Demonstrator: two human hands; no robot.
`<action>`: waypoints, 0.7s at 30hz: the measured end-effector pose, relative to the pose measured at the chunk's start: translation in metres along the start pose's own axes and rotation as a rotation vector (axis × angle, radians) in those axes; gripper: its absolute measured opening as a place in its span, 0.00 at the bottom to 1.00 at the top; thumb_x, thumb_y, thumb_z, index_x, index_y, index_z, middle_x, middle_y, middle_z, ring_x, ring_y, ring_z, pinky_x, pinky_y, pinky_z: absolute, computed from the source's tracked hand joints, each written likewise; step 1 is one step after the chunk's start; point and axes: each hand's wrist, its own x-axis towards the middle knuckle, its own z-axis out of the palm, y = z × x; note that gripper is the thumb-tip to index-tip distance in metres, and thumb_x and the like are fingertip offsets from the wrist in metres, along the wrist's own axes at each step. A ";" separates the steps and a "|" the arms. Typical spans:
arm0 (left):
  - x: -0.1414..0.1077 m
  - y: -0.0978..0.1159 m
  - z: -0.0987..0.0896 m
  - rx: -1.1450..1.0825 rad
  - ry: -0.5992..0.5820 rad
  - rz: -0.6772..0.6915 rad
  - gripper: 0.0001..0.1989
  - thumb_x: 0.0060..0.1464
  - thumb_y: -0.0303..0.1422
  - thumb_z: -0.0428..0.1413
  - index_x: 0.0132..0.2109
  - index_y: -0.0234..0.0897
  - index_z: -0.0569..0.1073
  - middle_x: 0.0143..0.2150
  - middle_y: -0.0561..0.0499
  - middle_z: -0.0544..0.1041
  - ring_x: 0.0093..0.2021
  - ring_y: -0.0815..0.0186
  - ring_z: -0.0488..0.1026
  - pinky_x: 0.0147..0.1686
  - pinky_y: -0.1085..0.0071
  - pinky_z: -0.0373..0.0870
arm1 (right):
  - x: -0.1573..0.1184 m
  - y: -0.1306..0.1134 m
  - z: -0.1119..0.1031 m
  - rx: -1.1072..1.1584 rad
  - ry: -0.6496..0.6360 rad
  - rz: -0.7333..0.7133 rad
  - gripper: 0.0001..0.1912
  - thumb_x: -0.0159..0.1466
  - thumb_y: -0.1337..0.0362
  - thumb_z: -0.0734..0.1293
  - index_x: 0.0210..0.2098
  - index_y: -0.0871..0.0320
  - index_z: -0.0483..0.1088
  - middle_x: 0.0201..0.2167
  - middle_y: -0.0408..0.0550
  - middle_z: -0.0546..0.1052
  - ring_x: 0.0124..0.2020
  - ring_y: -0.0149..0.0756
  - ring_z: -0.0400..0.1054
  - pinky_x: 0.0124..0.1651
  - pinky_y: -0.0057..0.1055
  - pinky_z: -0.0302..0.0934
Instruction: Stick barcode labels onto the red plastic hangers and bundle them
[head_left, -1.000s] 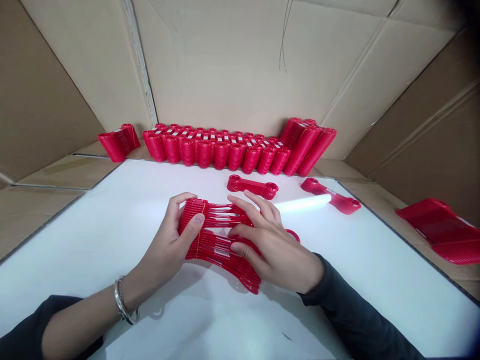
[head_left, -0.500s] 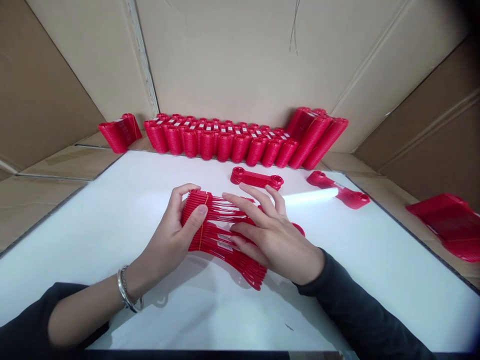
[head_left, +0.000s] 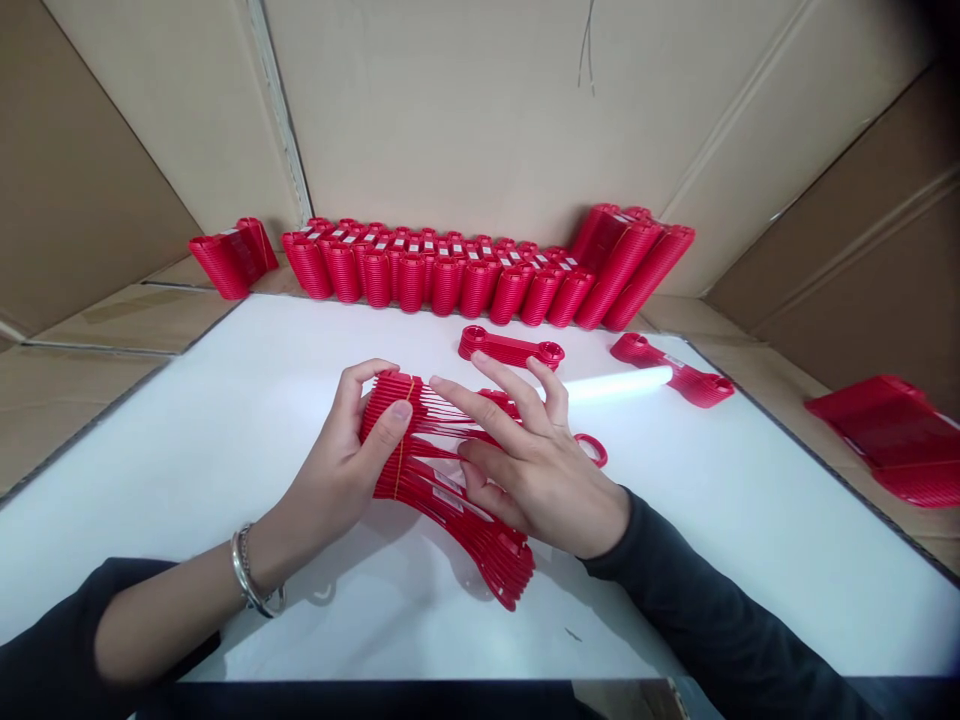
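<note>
A fanned, white-labelled stack of thin red plastic pieces (head_left: pixel 469 518), banded by orange elastic (head_left: pixel 398 475), was held over the white tabletop (head_left: pixel 300 340). Banded end was clamped by left hand (head_left: pixel 351 445); splayed end was touched by right hand (head_left: pixel 529 460), fingers spread, any pinch not tellable.

The sleeves (head_left: pixel 697 590) are black, the bracelet (head_left: pixel 241 572) silver.

At 12 o'clock we see a tan cardboard wall (head_left: pixel 450 110), with 2 thin dark strands (head_left: pixel 587 50) showing against it at 1 o'clock and a pale seam (head_left: pixel 276 110) running down it at 11. Darker cardboard panels (head_left: pixel 67 140) flank it at 10 and 2. On our white table (head_left: pixel 750 540) we notice a small dark mark (head_left: pixel 573 635) at 5 o'clock.
</note>
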 end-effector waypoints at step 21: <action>-0.002 -0.002 0.000 0.014 -0.040 0.006 0.18 0.57 0.42 0.50 0.51 0.44 0.56 0.39 0.52 0.70 0.28 0.71 0.69 0.25 0.75 0.68 | 0.007 -0.012 0.011 -0.054 0.106 0.063 0.13 0.61 0.68 0.61 0.24 0.54 0.73 0.59 0.40 0.64 0.63 0.48 0.48 0.62 0.55 0.38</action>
